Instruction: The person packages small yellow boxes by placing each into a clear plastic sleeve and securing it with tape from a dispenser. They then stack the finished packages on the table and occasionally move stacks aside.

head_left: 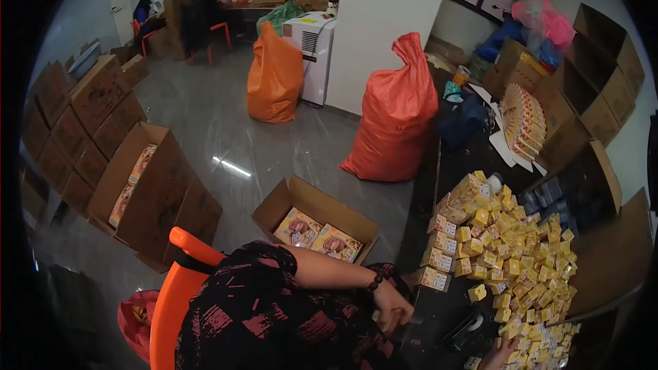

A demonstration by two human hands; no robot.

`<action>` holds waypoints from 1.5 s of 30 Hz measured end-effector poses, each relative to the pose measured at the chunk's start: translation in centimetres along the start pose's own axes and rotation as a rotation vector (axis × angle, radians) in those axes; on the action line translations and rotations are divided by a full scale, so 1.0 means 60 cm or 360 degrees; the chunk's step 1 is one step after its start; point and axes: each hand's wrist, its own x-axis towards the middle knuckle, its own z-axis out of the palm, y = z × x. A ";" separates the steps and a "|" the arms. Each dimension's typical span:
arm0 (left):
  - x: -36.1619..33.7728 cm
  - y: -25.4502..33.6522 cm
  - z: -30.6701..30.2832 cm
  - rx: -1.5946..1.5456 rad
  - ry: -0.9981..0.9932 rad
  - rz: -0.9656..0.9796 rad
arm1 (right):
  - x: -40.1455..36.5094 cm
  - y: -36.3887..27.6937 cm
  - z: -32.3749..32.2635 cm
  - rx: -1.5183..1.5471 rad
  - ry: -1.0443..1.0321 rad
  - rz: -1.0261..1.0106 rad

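My left hand (393, 307), with a beaded bracelet (375, 281) at the wrist, hangs over my lap beside the dark table's edge. Its fingers are curled; a small pale bit shows by them, but what they hold is hidden. At the bottom edge, my right hand (502, 353) reaches with stretched fingers to the near end of a heap of small yellow boxes (521, 267). It is partly cut off, and I see nothing held in it. Several small boxes stand in a stacked row (439, 259) left of the heap. A dark glossy object (469, 329) lies between my hands.
An open carton (315, 209) with two printed boxes (336, 243) stands on the floor beside me. Tall cartons (157, 199) are at left. Orange (274, 79) and red sacks (394, 116) stand ahead. Paper fans (522, 122) lie on the table. Two people sit at the back.
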 end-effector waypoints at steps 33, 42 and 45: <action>0.078 0.138 0.065 0.0234 0.0861 0.0618 | -0.295 -0.241 0.131 -0.1030 -0.0413 -0.1637; 0.086 0.156 0.074 0.0261 0.0788 0.0451 | -0.292 -0.233 0.131 -0.0729 -0.0490 -0.1436; 0.088 0.153 0.081 -0.0183 0.0723 0.0463 | -0.308 -0.221 0.137 -0.0443 -0.0358 -0.1203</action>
